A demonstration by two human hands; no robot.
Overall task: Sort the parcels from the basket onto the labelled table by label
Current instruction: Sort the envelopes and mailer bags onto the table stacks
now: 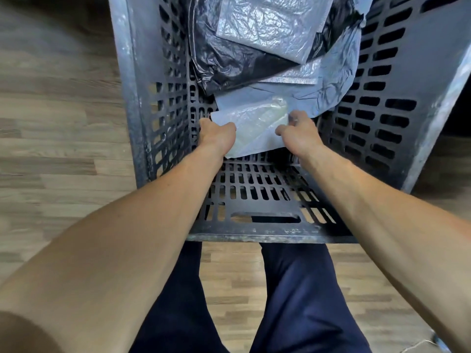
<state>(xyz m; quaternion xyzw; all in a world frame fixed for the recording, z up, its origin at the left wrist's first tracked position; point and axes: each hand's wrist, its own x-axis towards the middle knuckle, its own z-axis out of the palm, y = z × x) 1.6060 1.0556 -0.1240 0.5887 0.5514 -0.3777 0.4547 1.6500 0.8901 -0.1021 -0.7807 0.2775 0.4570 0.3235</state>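
Both my arms reach down into a black slotted basket (257, 236). A white plastic parcel (254, 126) with a clear pouch on its face lies at the near end of the pile. My left hand (216, 135) grips its left edge with curled fingers. My right hand (297, 131) pinches its right edge. Behind it lie a larger pale grey parcel (336, 82), a black plastic parcel (224, 62) and a silvery grey parcel (267, 24) on top. No label can be read.
The basket stands on a wooden plank floor (58, 123). Its tall perforated walls (382, 110) close in on both sides of my hands. My legs in dark blue trousers (293, 301) stand right against the near rim. The labelled table is out of view.
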